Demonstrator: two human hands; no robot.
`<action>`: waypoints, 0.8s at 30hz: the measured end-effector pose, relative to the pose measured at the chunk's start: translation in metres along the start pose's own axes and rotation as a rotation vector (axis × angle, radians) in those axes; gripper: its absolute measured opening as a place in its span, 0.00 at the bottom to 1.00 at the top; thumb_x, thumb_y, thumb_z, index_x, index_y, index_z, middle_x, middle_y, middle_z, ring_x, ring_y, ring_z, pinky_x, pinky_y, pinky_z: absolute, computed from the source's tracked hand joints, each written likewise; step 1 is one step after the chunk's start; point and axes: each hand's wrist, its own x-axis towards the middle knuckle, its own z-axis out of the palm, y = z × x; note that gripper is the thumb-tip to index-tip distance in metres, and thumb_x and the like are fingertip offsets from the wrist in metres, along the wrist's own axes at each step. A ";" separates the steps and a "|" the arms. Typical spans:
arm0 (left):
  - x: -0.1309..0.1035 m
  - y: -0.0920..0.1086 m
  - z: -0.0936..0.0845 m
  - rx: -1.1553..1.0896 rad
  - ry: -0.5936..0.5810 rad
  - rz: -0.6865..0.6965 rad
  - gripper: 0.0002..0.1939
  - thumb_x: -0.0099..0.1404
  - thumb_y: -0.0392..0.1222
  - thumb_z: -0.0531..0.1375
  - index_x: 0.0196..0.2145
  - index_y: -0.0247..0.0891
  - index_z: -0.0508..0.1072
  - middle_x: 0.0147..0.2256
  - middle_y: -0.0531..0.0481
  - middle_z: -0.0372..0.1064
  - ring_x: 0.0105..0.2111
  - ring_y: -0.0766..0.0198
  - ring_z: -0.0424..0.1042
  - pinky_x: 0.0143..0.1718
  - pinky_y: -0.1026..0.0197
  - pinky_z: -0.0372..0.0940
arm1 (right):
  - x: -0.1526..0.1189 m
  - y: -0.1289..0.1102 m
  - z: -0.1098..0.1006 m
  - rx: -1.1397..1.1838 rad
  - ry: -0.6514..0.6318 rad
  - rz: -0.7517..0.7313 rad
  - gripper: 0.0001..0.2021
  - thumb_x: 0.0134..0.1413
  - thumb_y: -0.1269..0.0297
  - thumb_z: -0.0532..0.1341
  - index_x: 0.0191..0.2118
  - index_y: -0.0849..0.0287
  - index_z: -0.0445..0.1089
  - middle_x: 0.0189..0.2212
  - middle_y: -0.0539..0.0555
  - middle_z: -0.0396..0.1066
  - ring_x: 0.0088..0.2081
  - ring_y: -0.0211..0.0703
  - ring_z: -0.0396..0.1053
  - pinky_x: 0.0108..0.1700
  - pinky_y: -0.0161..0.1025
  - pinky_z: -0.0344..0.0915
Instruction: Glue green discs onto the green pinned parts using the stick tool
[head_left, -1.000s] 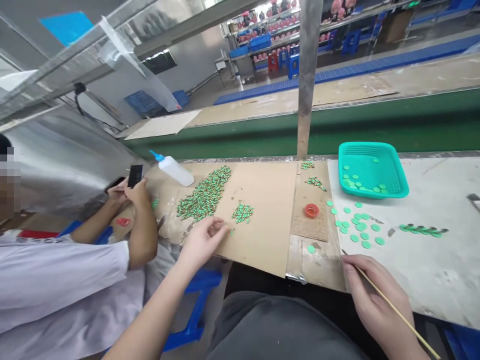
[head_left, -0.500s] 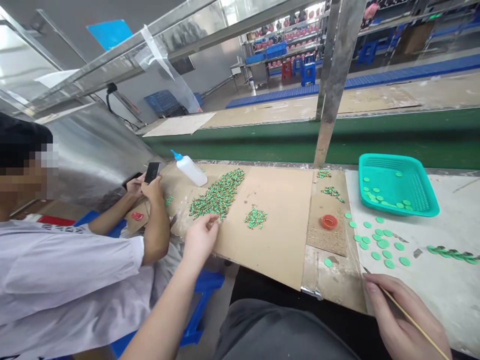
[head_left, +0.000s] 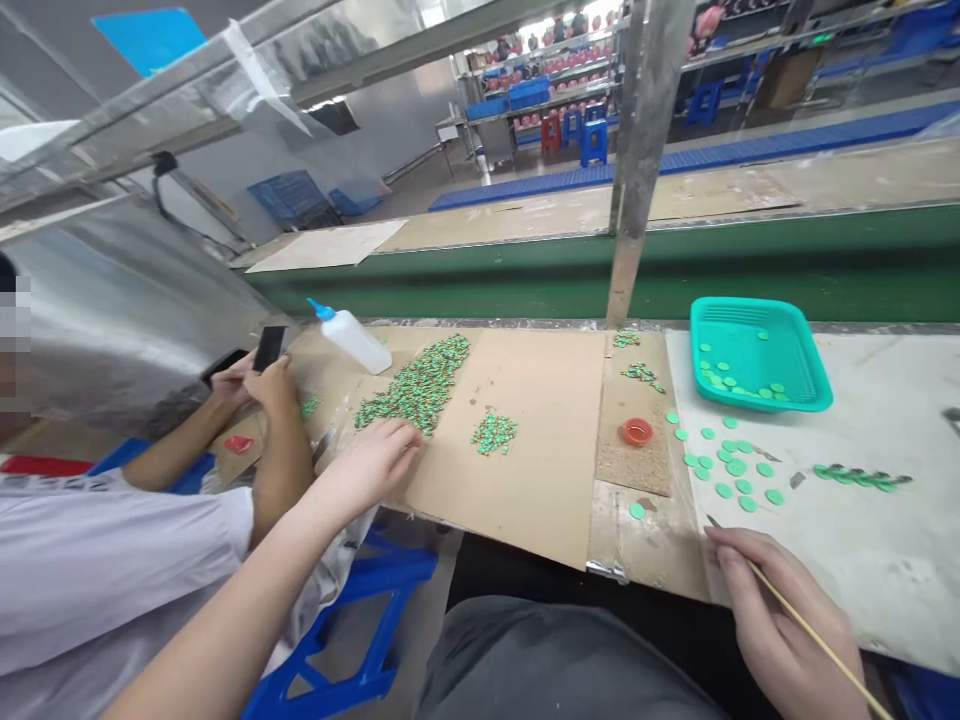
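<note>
My left hand [head_left: 384, 452] is at the near edge of a long pile of small green and orange pieces [head_left: 420, 385]. Its fingers are curled down close together, and whatever may be between them is hidden. A smaller heap of the same pieces [head_left: 493, 433] sits to its right on the cardboard [head_left: 547, 440]. Held like a pen in my right hand [head_left: 787, 610] is a thin wooden stick with a dark pointed tip [head_left: 806, 632]. Just beyond that tip, flat green discs [head_left: 736, 467] lie scattered on a pale sheet. A row of overlapping green discs with dark bits [head_left: 859, 478] is farther right.
A turquoise basket [head_left: 821, 385] holds several green discs. An orange-red cap [head_left: 637, 431] stands on a small board [head_left: 630, 475]. Behind the pile, a white squeeze bottle [head_left: 356, 342] leans. At left, a co-worker's hands hold a phone [head_left: 269, 347]. A metal post [head_left: 630, 200] rises behind.
My left hand has gone from a raised pinch to lower, curled fingers at the pile's edge. The whole view has shifted, moving everything leftward. My right hand still grips the stick.
</note>
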 end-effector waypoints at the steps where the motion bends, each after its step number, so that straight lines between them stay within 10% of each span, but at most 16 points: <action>1: 0.000 0.013 -0.002 -0.030 0.001 0.020 0.15 0.78 0.48 0.55 0.39 0.44 0.79 0.39 0.45 0.81 0.42 0.51 0.80 0.49 0.50 0.77 | -0.002 -0.007 -0.001 0.020 0.012 0.070 0.11 0.78 0.55 0.63 0.49 0.52 0.82 0.42 0.55 0.86 0.42 0.52 0.87 0.52 0.47 0.84; 11: 0.020 0.197 0.003 -0.562 0.077 0.432 0.08 0.78 0.50 0.67 0.50 0.50 0.83 0.38 0.52 0.87 0.34 0.60 0.87 0.42 0.62 0.82 | 0.032 -0.103 0.003 0.710 -0.413 0.412 0.06 0.66 0.61 0.72 0.45 0.52 0.77 0.39 0.52 0.84 0.39 0.44 0.84 0.45 0.40 0.83; 16: 0.029 0.221 0.009 -0.656 0.066 0.517 0.07 0.76 0.43 0.69 0.49 0.51 0.84 0.37 0.54 0.86 0.33 0.62 0.86 0.39 0.64 0.82 | 0.031 -0.105 0.008 0.861 -0.328 0.545 0.11 0.62 0.59 0.75 0.39 0.53 0.73 0.35 0.49 0.78 0.35 0.41 0.77 0.42 0.40 0.77; 24: 0.000 0.250 0.055 -1.124 -0.013 0.178 0.10 0.72 0.36 0.70 0.41 0.53 0.88 0.36 0.53 0.86 0.35 0.61 0.88 0.36 0.67 0.83 | 0.012 -0.084 -0.006 1.006 -0.396 0.785 0.22 0.56 0.49 0.82 0.37 0.54 0.72 0.30 0.48 0.76 0.33 0.39 0.72 0.39 0.38 0.71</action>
